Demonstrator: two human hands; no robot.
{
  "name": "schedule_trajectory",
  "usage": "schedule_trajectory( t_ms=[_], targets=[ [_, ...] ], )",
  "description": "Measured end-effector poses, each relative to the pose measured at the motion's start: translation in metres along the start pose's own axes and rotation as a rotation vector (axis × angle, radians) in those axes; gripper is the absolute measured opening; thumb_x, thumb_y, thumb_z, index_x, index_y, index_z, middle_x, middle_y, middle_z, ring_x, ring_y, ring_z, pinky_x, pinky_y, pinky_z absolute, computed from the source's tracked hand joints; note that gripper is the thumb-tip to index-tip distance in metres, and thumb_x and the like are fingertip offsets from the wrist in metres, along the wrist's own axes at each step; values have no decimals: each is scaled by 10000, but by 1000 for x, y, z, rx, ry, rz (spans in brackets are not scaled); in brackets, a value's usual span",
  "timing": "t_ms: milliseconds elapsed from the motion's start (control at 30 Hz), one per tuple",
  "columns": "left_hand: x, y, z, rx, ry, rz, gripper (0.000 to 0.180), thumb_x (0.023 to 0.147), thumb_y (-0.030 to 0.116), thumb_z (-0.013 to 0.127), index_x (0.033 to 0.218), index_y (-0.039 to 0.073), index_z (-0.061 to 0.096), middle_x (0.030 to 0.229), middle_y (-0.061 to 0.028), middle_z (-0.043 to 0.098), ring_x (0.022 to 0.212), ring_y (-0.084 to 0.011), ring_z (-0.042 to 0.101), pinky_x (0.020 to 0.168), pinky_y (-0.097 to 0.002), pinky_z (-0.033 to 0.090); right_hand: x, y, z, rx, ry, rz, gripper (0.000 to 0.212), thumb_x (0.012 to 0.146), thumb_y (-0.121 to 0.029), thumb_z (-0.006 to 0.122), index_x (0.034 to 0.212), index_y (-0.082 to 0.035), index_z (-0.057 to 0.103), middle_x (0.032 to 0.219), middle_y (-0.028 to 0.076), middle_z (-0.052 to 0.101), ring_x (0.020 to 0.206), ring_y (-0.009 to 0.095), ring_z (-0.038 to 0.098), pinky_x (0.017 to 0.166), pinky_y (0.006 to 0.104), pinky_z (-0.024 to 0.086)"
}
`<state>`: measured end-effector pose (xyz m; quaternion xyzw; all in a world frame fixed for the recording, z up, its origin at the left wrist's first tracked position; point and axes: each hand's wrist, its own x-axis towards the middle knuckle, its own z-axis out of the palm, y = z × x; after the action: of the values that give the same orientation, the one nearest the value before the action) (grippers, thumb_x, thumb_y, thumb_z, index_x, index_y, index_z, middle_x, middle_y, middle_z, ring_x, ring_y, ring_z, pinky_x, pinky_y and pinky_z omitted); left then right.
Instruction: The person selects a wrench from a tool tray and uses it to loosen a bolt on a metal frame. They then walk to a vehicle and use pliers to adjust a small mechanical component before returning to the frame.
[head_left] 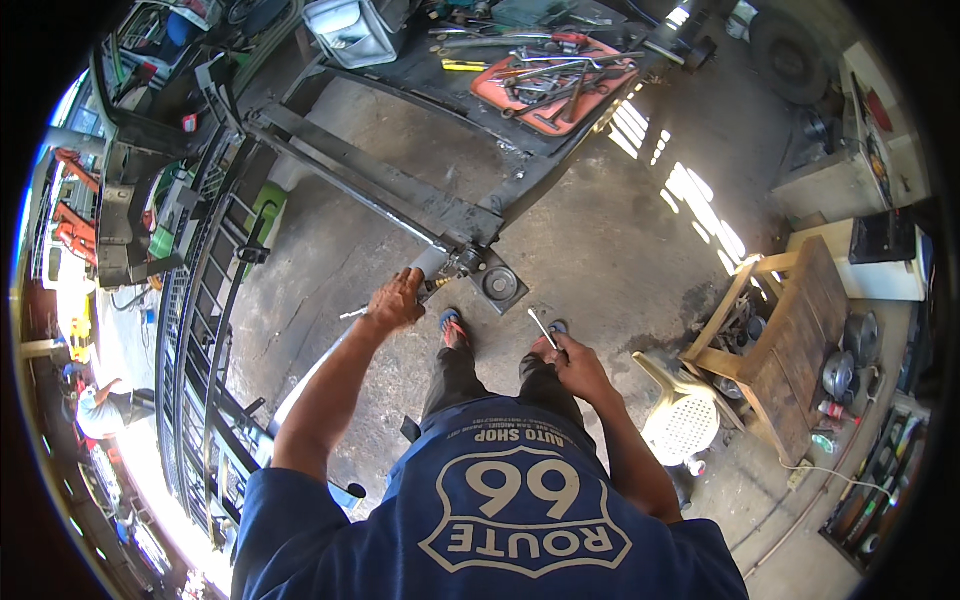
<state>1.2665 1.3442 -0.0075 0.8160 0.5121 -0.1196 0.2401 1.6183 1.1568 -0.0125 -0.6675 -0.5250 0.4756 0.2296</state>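
My left hand [397, 299] grips a grey cylindrical part [430, 263] at the end of a long black steel beam [370, 180]. Beside it sit a threaded fitting and a round black hub plate [499, 283]. My right hand [568, 361] holds a thin silver wrench [541, 327], its tip pointing up toward the hub. My feet in blue sandals stand on the stained concrete floor just below the beam's end.
An orange tray [555, 80] full of wrenches lies on a dark sheet ahead. A black metal grille frame [200, 330] runs along the left. A white plastic chair [680, 415] and a wooden bench [790, 340] stand at the right. Another person [100, 410] crouches far left.
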Motion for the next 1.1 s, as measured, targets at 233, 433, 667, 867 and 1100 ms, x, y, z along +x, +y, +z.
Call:
schedule_trajectory(
  t_ms=[233, 433, 667, 867, 1100],
  targets=[
    [14, -50, 14, 90, -102, 184, 647, 794, 159, 804, 1343, 56, 479, 1185, -221, 549, 1218, -427, 571, 1024, -487, 502, 13, -28, 56, -36, -81, 15, 361, 977, -140, 601, 1329, -60, 612, 1020, 277, 708, 989, 468, 689, 856, 507, 528],
    [33, -94, 19, -300, -178, 391, 574, 927, 218, 713, 1406, 64, 436, 1331, -236, 476, 1204, -454, 593, 1007, -494, 517, 16, -63, 109, -42, -16, 132, 399, 971, -164, 601, 1358, -64, 594, 1025, 281, 709, 994, 479, 686, 863, 525, 529],
    [43, -121, -1, -187, -274, 469, 593, 919, 203, 725, 1378, 71, 374, 1359, -275, 502, 1228, -468, 583, 1040, -486, 512, 18, -111, 160, -107, 30, 205, 405, 975, -171, 608, 1365, -65, 597, 1058, 317, 702, 994, 507, 671, 871, 546, 523],
    [80, -145, -34, -415, -478, 542, 512, 750, 132, 880, 1214, 57, 678, 1124, -163, 721, 1087, -346, 679, 973, -431, 533, 32, -149, 178, -130, 125, 65, 394, 960, -168, 630, 1347, -94, 619, 1091, 282, 708, 1021, 496, 664, 883, 540, 531],
    [101, -169, -23, -390, -503, 691, 581, 752, 92, 858, 1312, 133, 710, 1081, -139, 754, 1039, -313, 706, 940, -417, 539, 71, -177, 173, -575, -128, 192, 335, 958, -151, 620, 1286, -142, 688, 1015, 201, 739, 969, 414, 706, 826, 513, 559]
  ],
)
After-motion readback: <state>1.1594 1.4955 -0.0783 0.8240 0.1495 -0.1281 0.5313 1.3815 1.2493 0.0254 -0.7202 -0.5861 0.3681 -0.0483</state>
